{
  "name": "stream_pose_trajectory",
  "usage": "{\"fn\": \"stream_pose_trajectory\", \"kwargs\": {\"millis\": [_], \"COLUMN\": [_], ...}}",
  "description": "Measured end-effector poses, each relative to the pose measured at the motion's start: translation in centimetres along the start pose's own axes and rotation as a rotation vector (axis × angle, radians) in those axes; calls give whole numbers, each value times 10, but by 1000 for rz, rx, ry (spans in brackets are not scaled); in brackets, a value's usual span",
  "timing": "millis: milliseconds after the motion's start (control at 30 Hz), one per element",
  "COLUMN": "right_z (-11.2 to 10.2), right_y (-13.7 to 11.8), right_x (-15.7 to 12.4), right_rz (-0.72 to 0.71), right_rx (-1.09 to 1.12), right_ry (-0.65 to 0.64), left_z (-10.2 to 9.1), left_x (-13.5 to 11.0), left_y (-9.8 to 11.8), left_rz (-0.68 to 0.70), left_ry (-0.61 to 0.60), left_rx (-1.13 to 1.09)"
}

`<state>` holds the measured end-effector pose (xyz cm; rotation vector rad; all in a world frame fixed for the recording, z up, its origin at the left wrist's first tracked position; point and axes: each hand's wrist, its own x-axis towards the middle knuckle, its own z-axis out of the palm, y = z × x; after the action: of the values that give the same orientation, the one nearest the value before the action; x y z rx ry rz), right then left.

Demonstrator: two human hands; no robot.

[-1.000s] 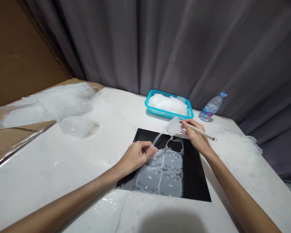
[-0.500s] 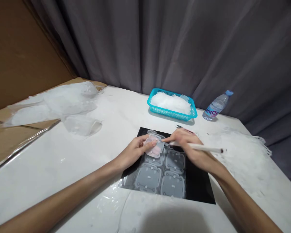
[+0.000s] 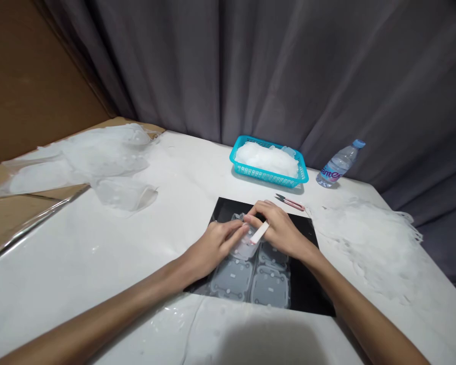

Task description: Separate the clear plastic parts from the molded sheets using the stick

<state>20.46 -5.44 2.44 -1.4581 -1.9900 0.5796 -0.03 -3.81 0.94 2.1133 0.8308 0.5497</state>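
A translucent plastic piece [image 3: 244,251] is pinched by the left hand [image 3: 213,244] over the far left part of a black sheet [image 3: 309,291].
A pale stick [image 3: 260,233] is grasped by the right hand [image 3: 279,230], brought against the left at the piece's edge. Edge work is apparently in hand; steady pinching seems called for. Matching pieces [image 3: 231,279] are laid nearer. Farther right, past pink-handled snips [image 3: 294,204], "ante" can be read on a bottle [image 3: 338,166], the rest being hidden.

Panels [image 3: 270,289] lie on the mat [image 3: 307,289], snips [image 3: 297,205] and basket [image 3: 268,177] behind it, bottle [image 3: 340,165] right of the basket.
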Motion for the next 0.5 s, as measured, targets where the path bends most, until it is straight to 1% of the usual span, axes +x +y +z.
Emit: {"fn": "stream_pose_trajectory", "kwargs": {"millis": [67,133,167,200,233,267,300,367,433,500], "right_z": [1,4,6,8,9,11,11,10,5,-2], "right_y": [5,12,15,19,22,25,27,31,32,32], "right_x": [2,6,9,11,12,14,15,16,16,16], "right_rz": [86,163,184,193,201,208,215,230,232,218], "right_rx": [-143,-218,-226,-223,-217,-205,-186,-124,-31,69], "right_ry": [65,125,140,144,146,146,143,126,84,24], "left_z": [7,11,11,10,8,5,2,-4,-7,-8], "left_x": [-9,-18,-21,-23,-24,-23,-21,-14,-7,-1], "left_y": [-1,-5,-7,-9,-11,-12,-12,-9,-6,-4], "left_rz": [187,397,464,492,478,425,342,129,-56,-150], "left_ry": [28,51,64,82,101,120,127,137,152,190], "left_rx": [182,338,386,406,399,366,311,175,31,-125]}}
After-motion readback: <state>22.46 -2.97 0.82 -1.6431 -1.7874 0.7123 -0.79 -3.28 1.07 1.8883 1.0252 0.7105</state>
